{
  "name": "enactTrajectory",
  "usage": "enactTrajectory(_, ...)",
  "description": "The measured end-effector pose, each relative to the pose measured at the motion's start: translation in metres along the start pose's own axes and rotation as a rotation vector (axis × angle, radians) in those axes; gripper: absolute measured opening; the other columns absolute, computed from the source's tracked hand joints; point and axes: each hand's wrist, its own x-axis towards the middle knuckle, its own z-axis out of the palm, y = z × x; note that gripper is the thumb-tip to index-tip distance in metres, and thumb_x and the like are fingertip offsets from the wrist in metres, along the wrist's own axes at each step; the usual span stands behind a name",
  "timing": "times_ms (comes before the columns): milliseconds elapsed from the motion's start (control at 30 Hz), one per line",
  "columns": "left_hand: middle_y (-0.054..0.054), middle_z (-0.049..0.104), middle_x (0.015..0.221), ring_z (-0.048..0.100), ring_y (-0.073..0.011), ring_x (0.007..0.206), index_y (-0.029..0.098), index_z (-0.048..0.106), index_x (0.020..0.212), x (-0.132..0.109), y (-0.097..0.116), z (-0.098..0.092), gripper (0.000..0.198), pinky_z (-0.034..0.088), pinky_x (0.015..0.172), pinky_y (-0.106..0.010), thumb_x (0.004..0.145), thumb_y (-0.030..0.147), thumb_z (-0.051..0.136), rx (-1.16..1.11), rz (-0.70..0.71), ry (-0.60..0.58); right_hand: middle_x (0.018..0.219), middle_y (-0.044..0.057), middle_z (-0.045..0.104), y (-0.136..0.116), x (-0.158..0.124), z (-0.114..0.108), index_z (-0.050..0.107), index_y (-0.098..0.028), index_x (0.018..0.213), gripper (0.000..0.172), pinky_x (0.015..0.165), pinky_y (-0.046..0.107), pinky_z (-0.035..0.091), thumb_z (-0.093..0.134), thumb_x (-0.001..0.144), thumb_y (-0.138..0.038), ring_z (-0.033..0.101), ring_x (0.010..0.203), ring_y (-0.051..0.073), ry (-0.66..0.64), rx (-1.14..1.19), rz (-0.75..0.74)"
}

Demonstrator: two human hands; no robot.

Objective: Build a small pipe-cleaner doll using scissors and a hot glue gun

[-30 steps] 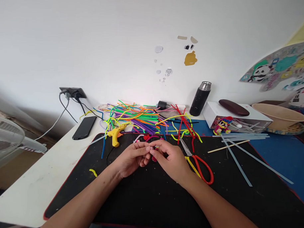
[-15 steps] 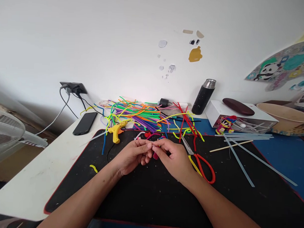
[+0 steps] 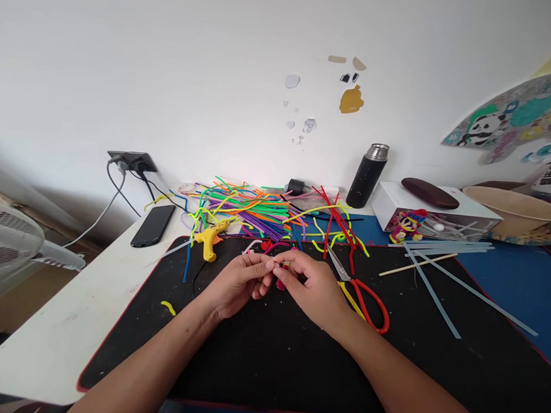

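Observation:
My left hand [image 3: 243, 283] and my right hand [image 3: 315, 286] meet above the black mat, fingertips almost touching. Thumb and forefinger of the left are pinched, but what lies between them is too small to name. The right hand's fingers curl round a small magenta fuzzy piece [image 3: 280, 284], which looks like pipe cleaner; most of it is hidden behind the thumb. Scissors [image 3: 362, 300] with red and yellow handles lie just right of that hand. Beyond the left hand rests a yellow glue gun [image 3: 208, 240] with a clear glue stick in its back.
A heap of coloured pipe cleaners [image 3: 252, 209] lies along the wall. A black flask [image 3: 367, 176], a white box [image 3: 393, 204] and a small fuzzy figure [image 3: 408, 226] stand at the right, near loose glue sticks [image 3: 439, 302]. A phone [image 3: 152, 226] lies left, beside a fan [image 3: 12, 233].
The hands keep nearly the same pose, with a slight shift of the right fingertips. A bit of yellow now shows by the right fingers. The whole view has moved a little.

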Motion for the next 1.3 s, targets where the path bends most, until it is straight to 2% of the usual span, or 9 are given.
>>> enactTrajectory(100,0.000,0.062,0.055,0.053,-0.0071,0.043,0.012,0.074,0.076,0.0004,-0.0004,-0.0013,0.040,0.029,0.038,-0.016,0.065,0.042,0.099,-0.028,0.025,0.013,0.065,-0.003,0.064,-0.0016,0.0000,-0.0004,0.073,-0.024,0.110,0.019,0.057,0.026,0.040,0.063,0.100,-0.036,0.057,0.058,0.015,0.020,0.058,0.032)
enactTrajectory(200,0.001,0.062,0.055,0.053,-0.0068,0.043,0.012,0.075,0.078,0.0010,-0.0017,-0.0034,0.039,0.029,0.039,-0.016,0.066,0.041,0.099,-0.033,0.034,0.018,0.063,-0.004,0.063,-0.0018,-0.0007,0.0002,0.073,-0.024,0.106,0.017,0.055,0.026,0.039,0.064,0.100,-0.036,0.055,0.055,0.014,0.059,0.071,0.036)
enactTrajectory(500,-0.002,0.066,0.058,0.055,-0.0077,0.045,0.012,0.073,0.072,0.0007,-0.0016,-0.0038,0.039,0.032,0.040,-0.016,0.068,0.041,0.098,0.026,0.018,0.010,0.067,-0.002,0.070,-0.0001,-0.0010,0.0004,0.071,-0.024,0.093,0.015,0.056,0.026,0.041,0.062,0.101,-0.033,0.061,0.058,0.014,0.058,0.033,-0.012)
enactTrajectory(867,0.000,0.065,0.056,0.054,-0.0074,0.043,0.012,0.073,0.072,0.0006,-0.0017,0.0012,0.043,0.033,0.039,-0.016,0.064,0.045,0.100,0.045,0.040,0.063,0.066,-0.004,0.069,0.0000,0.0005,0.0010,0.070,-0.025,0.100,0.011,0.054,0.025,0.038,0.064,0.101,-0.033,0.058,0.055,0.013,0.037,-0.012,0.027)
enactTrajectory(1100,-0.001,0.066,0.057,0.056,-0.0080,0.044,0.013,0.074,0.073,0.0014,-0.0038,-0.0015,0.040,0.035,0.040,-0.017,0.067,0.045,0.098,0.076,0.045,0.044,0.068,-0.003,0.072,0.0019,-0.0002,0.0001,0.072,-0.025,0.098,0.014,0.060,0.025,0.043,0.061,0.103,-0.032,0.066,0.061,0.014,0.046,0.016,-0.018)
enactTrajectory(1300,-0.001,0.066,0.057,0.056,-0.0082,0.045,0.013,0.073,0.072,-0.0001,-0.0032,-0.0001,0.042,0.036,0.040,-0.016,0.064,0.045,0.099,0.076,0.043,0.048,0.070,-0.001,0.073,0.0030,-0.0004,0.0002,0.071,-0.024,0.096,0.015,0.057,0.025,0.042,0.061,0.103,-0.033,0.067,0.062,0.015,0.031,0.036,-0.002)
